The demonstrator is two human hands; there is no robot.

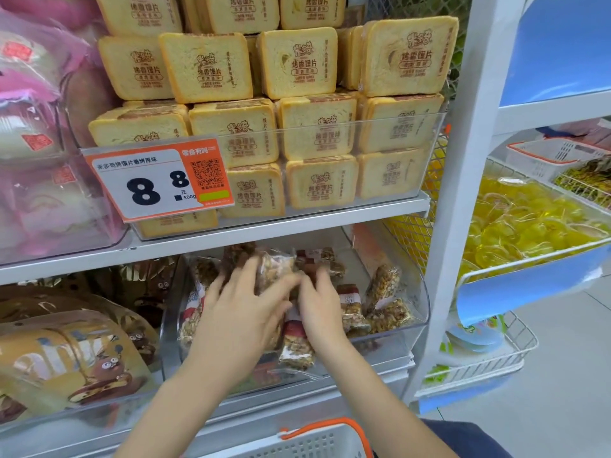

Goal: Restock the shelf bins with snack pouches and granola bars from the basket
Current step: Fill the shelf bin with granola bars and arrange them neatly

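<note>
Both my hands reach into a clear plastic shelf bin (pixel 420 312) on the lower shelf. The bin holds several granola bars (pixel 383 285) in clear wrappers with red labels. My left hand (pixel 241 305) has its fingers spread over a clear pack of granola bars (pixel 276 269) and grips it from the left. My right hand (pixel 319 302) touches the same pack from the right, fingers curled round its lower edge. More bars (pixel 296 348) lie under my wrists at the bin's front. The white basket (pixel 317 441) with an orange rim shows at the bottom edge.
Above, a clear bin holds stacked toast-slice packs (pixel 317 133) with a price tag (pixel 158 180). Left of the granola bin sit gold snack pouches (pixel 76 358). A white shelf post (pixel 459 193) stands to the right, with yellow jelly cups (pixel 529 223) in a wire rack beyond.
</note>
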